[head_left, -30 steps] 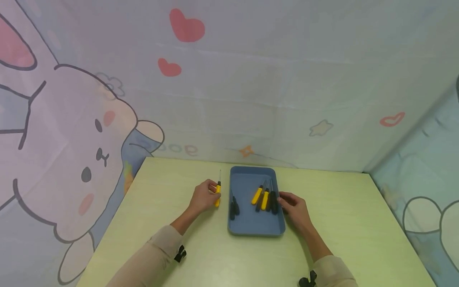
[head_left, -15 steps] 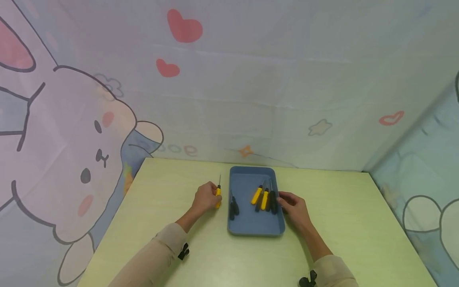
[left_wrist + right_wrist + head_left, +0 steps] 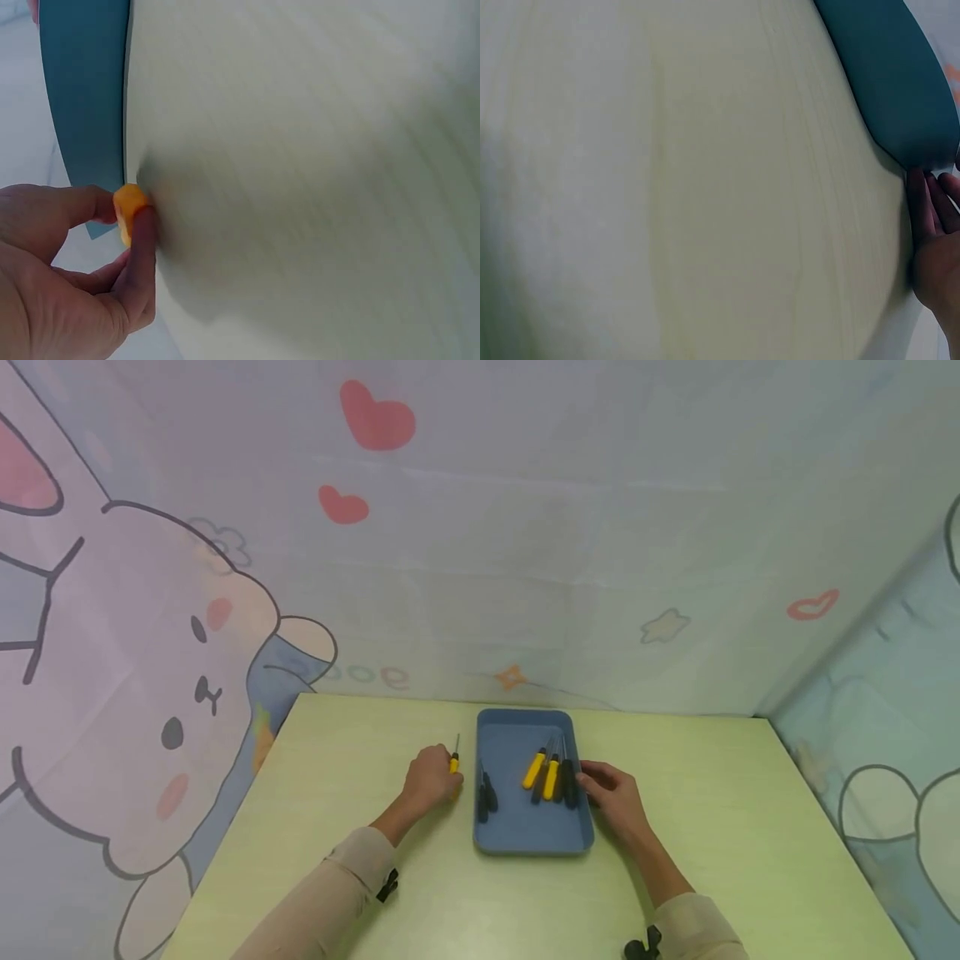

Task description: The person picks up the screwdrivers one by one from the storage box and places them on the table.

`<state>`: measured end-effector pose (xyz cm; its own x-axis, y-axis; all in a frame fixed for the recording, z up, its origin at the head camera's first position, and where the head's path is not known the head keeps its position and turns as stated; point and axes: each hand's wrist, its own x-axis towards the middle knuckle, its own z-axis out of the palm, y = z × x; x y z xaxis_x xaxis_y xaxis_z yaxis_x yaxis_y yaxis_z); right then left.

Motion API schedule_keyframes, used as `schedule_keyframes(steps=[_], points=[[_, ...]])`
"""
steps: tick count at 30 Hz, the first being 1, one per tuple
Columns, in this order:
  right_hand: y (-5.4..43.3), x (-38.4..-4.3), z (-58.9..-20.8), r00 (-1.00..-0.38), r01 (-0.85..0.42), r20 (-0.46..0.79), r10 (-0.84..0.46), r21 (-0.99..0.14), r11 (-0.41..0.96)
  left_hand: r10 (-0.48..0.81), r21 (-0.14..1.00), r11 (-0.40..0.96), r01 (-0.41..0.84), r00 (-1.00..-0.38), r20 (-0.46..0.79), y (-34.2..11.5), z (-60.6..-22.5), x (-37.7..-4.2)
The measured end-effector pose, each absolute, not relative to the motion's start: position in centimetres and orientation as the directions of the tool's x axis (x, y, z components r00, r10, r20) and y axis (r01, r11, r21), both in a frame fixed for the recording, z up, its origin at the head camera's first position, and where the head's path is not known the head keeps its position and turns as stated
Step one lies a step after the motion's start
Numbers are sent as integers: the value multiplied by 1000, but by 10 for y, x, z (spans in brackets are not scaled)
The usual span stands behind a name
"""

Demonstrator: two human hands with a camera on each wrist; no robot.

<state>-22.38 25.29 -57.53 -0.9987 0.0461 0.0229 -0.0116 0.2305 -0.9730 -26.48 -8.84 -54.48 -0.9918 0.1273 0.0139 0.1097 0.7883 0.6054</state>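
Left of the tray, my left hand (image 3: 432,774) pinches a screwdriver (image 3: 454,763) by its yellow handle, the thin shaft pointing to the far side. In the left wrist view, the butt of that yellow handle (image 3: 130,198) shows between thumb and fingers, close to the tray wall. A blue-grey tray (image 3: 525,841) stands mid-table. Two black-handled screwdrivers (image 3: 491,795) lie along its left side. Several more, including a yellow-handled screwdriver (image 3: 552,779), are grouped at the right. My right hand (image 3: 615,795) touches the tray's right side, fairly straight fingers (image 3: 921,199) against the outer wall.
The pale yellow-green table (image 3: 750,827) extends on both sides of the tray. A printed cloth (image 3: 525,527) with a rabbit and hearts hangs behind the table's far edge and at its sides.
My left hand has moved slightly toward me with the screwdriver and has turned so that it covers more of the handle. The right hand and tray stay in place.
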Motion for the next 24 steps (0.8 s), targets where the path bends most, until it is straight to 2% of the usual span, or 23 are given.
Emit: schedule_keyframes(steps=[8, 24], points=[[253, -226, -578, -998, -12, 27, 61, -972, 236, 138, 530, 839, 124, -990, 13, -82, -543, -262], [252, -226, -580, -998, -7, 20, 55, -974, 227, 129, 491, 866, 100, -991, -25, -78, -541, -264]])
